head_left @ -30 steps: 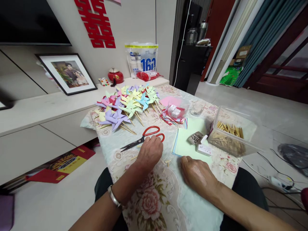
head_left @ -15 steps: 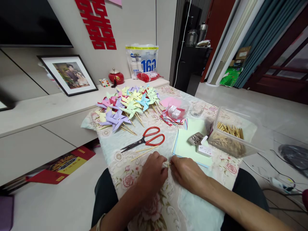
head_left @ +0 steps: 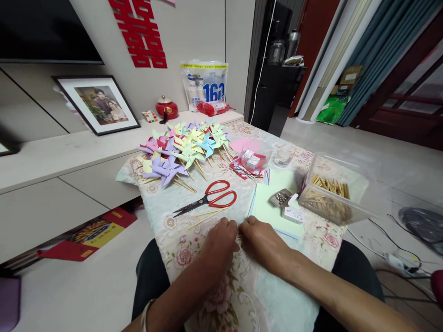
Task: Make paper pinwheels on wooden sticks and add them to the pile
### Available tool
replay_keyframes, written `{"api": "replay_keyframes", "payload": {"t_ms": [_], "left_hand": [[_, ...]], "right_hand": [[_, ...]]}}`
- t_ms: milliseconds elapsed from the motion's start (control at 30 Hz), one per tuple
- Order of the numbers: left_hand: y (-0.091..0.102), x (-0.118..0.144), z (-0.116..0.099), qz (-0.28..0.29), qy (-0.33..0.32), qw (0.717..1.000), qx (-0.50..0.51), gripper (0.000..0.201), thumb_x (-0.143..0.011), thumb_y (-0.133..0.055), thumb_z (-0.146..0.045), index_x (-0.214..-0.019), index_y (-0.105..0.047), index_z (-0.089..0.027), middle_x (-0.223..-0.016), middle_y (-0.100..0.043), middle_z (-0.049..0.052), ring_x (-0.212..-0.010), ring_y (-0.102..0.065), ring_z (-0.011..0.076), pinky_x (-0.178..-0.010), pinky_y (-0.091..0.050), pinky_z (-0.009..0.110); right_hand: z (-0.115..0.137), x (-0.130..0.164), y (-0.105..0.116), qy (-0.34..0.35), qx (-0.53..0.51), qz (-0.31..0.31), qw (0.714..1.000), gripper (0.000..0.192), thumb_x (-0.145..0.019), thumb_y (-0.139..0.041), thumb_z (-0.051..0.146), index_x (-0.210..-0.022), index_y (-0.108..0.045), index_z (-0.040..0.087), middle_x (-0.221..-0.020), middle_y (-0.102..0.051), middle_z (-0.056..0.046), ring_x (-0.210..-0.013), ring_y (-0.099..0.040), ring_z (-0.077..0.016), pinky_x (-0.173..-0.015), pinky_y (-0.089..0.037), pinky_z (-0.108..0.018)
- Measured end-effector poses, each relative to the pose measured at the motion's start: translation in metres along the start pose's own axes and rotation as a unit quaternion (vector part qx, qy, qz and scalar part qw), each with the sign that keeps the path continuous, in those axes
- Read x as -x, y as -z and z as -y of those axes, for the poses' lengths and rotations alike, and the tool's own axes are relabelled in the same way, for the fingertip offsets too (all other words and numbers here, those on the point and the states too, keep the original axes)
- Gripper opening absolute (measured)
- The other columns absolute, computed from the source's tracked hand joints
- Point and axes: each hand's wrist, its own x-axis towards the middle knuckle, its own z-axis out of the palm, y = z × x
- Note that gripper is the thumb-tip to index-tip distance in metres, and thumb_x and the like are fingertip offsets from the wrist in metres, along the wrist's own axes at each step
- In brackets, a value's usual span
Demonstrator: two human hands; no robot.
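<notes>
My left hand and my right hand meet fingertip to fingertip on the flowered tablecloth, near its front edge. Their fingers are pinched together on a small pale piece that is almost hidden between them. Two thin wooden sticks lie just beyond my left hand. Red-handled scissors lie shut behind the sticks. A stack of pale green and blue paper squares sits just beyond my right hand.
A heap of several pastel paper pinwheels on sticks fills the far left of the table. At the right stands a clear box of wooden sticks, with a small tin and a white box beside it. Cables lie on the floor at right.
My left hand has drawn back from the scissors to the front edge. My right hand slid left to meet it, and both closed on the small piece.
</notes>
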Motion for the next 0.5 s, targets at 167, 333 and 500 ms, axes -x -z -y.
{"api": "replay_keyframes", "payload": {"t_ms": [167, 333, 500], "left_hand": [[0.003, 0.001, -0.010, 0.009, 0.024, 0.999, -0.028, 0.025, -0.092, -0.038, -0.007, -0.104, -0.058, -0.016, -0.110, -0.064, 0.013, -0.106, -0.059, 0.0263, -0.087, -0.041, 0.036], [-0.002, 0.000, -0.008, -0.026, 0.037, 0.999, -0.008, 0.023, -0.091, -0.040, -0.008, -0.101, -0.060, -0.016, -0.102, -0.066, 0.012, -0.101, -0.061, 0.0264, -0.082, -0.040, 0.035], [-0.007, -0.002, -0.003, -0.045, 0.024, 0.999, 0.011, 0.021, -0.091, -0.042, -0.008, -0.095, -0.061, -0.017, -0.096, -0.067, 0.010, -0.094, -0.062, 0.0257, -0.077, -0.039, 0.034]], "right_hand": [[0.001, -0.003, -0.002, -0.012, -0.019, -0.022, 0.999, 0.018, -0.087, -0.048, 0.010, -0.092, -0.064, 0.016, -0.095, -0.068, -0.011, -0.079, -0.063, -0.0189, -0.064, -0.033, -0.028], [0.002, -0.005, -0.003, -0.020, -0.022, -0.026, 0.999, 0.014, -0.089, -0.051, 0.017, -0.091, -0.065, 0.016, -0.094, -0.069, -0.011, -0.079, -0.063, -0.0195, -0.064, -0.032, -0.029], [-0.002, -0.012, 0.001, 0.018, -0.032, -0.017, 0.999, 0.010, -0.084, -0.057, 0.016, -0.090, -0.064, 0.017, -0.094, -0.067, -0.008, -0.080, -0.061, -0.0186, -0.065, -0.032, -0.028]]}}
